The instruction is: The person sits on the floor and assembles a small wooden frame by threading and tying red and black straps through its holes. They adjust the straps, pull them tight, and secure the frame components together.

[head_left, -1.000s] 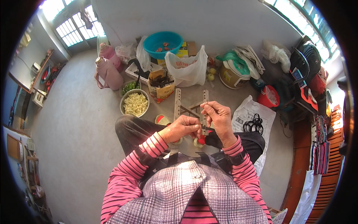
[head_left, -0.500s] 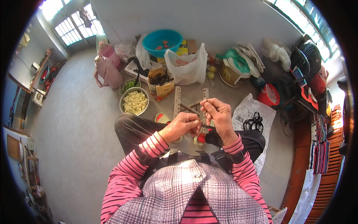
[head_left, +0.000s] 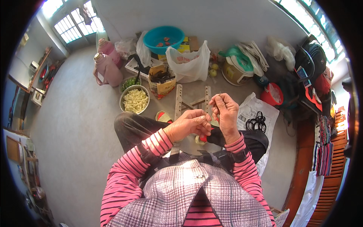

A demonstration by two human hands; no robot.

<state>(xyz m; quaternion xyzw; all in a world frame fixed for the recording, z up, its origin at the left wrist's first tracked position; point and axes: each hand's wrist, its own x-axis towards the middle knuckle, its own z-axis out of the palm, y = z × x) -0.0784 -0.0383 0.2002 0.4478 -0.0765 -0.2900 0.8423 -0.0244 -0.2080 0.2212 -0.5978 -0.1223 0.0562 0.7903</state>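
Both my hands are raised close together above my lap. My right hand (head_left: 225, 113) is closed in a pinch, with a thin sliver jutting up from the fingertips, too small to name. My left hand (head_left: 190, 125) is closed too, its thumb against its curled fingers; what lies between them is too fine to make out. Just beyond stands a wooden frame (head_left: 178, 102) with holes along its uprights. Black looped bands (head_left: 256, 123) lie on a white sack (head_left: 247, 108) to the right of my right hand.
Ahead on the floor are a bowl of chopped pale vegetable (head_left: 135, 100), a paper bag of dark strips (head_left: 162, 85), a white plastic bag (head_left: 189, 62) and a blue basin (head_left: 153, 41). Pink flasks (head_left: 109, 71) stand left; a lidded bucket (head_left: 236, 72) and a red bucket (head_left: 273, 94) stand right.
My right hand has risen slightly and moved a little right, and my left hand has shifted too, widening the gap. The dark strip between them no longer shows.
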